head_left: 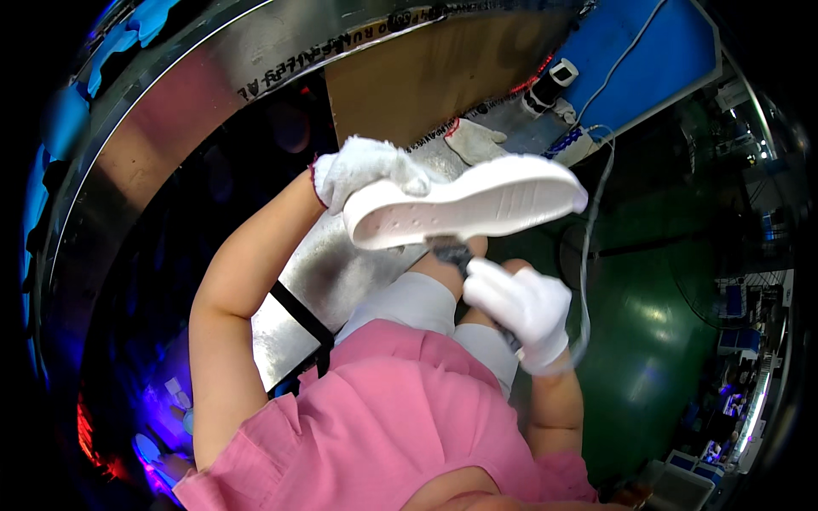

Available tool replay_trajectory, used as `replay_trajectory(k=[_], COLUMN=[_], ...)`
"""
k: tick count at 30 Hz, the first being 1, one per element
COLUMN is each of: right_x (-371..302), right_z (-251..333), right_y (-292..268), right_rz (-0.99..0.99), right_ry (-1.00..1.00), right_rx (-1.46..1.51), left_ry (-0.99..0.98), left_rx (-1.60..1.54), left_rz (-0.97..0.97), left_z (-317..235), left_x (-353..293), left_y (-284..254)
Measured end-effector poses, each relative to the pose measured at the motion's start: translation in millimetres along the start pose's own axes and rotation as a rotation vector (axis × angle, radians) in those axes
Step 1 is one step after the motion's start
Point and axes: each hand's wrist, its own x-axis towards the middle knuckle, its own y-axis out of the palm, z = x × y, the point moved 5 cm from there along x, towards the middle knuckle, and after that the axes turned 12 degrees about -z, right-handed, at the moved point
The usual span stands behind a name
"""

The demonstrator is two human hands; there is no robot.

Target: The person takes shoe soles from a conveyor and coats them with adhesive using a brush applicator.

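Note:
A white shoe sole (477,200) is held up above my lap, its hollow side with small holes and ribs showing. My left hand (366,170), in a white knit glove with a red-edged cuff, is closed on the heel end at the left. My right hand (520,307), also white-gloved, grips a brush (450,253) with a dark handle. The brush head meets the sole's near edge close to its middle; whether the bristles press on it is blurred. The toe end points right and is free.
Beyond the sole, a loose work glove (473,140) lies on the metal surface (328,264). Behind it stand a brown board (460,68), a black-and-white cylinder (554,83) and a blue panel (639,60). A grey cable (590,221) hangs beside my right hand. A curved metal rim (162,119) runs along the left.

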Motion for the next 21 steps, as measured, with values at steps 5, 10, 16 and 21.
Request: replay_trajectory(k=[5,10,16,21], right_x=[1.4,-1.1,12.3,17.4], right_z=[-14.2,3.5,-18.1,-3.5], right_y=[-16.2,-6.8,-4.9,0.5], right_rz=[-0.151,0.045,-0.081,-0.17], right_ry=[0.051,-0.083,0.006,-0.068], right_rx=[-0.036,0.012,0.033,0.097], left_ry=[0.019,-0.126,-0.14,-0.062], left_rx=[-0.1,-0.311,-0.371,-0.412], left_rz=[0.096,-0.001,0.127,0.145], left_z=[-3.0,8.6,-8.1,-13.6], left_x=[-5.7,-4.4,-10.3,-7.9], left_y=[1.2,-5.5,11.8,11.8])
